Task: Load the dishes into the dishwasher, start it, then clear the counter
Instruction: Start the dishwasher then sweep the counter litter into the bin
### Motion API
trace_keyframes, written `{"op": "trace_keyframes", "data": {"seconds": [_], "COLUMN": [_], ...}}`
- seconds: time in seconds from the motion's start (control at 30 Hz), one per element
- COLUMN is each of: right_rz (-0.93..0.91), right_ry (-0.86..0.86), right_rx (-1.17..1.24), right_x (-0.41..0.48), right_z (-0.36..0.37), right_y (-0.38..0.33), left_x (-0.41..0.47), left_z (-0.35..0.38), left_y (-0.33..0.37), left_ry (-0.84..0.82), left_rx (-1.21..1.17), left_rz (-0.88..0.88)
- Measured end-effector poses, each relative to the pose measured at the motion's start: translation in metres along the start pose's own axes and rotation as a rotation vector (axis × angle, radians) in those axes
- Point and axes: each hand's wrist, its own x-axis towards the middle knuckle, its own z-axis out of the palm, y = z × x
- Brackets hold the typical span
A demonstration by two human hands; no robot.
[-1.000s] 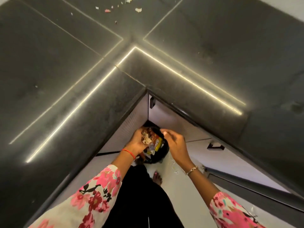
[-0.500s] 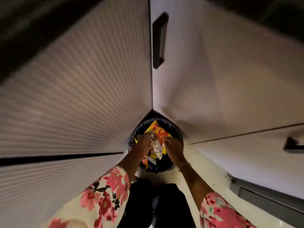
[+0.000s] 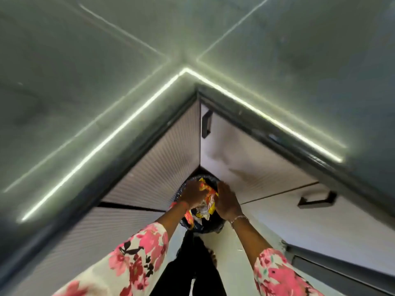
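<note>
Both hands at the round black bag-lined bin (image 3: 210, 227) in the corner below the dark polished stone bench (image 3: 85, 60).
The left grip (image 3: 193, 194) is curled round crumpled yellow-and-red wrappers (image 3: 207, 196) at the bin's mouth. The right grip (image 3: 227, 202) lies on the same wrappers from the right; whether it has hold of them cannot be told. The bin stands on the pale floor (image 3: 235, 253), where the white ribbed cabinet fronts (image 3: 154, 167) meet.

No legible print on wrappers (image 3: 208, 197).
</note>
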Motion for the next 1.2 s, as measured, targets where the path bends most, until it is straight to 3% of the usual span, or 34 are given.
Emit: {"op": "trace_keyframes", "data": {"seconds": [0.2,0.43,0.6,0.73,0.97,1.2], "right_rz": [-0.106,-0.404,-0.474,-0.475,-0.382,-0.307], "right_ry": [0.030,0.317,0.496,0.535,0.441,0.411], "right_rx": [-0.005,0.078,-0.065,-0.217,-0.248,-0.237], "right_x": [-0.091,-0.158,-0.142,-0.108,-0.022,0.061], "right_z": [-0.128,-0.243,-0.301,-0.335,-0.365,-0.396], "right_y": [-0.072,-0.134,-0.156,-0.169,-0.189,-0.220], "left_x": [-0.134,-0.203,-0.205,-0.176,-0.088,-0.008], "left_z": [-0.088,-0.182,-0.244,-0.290,-0.356,-0.424], "left_y": [0.091,0.161,0.191,0.205,0.195,0.177], "left_ry": [0.031,0.367,0.584,0.650,0.626,0.588], "left_rx": [0.010,0.040,0.139,0.321,0.567,0.571], "left_rz": [0.240,0.597,0.684,0.675,0.511,0.384]}}
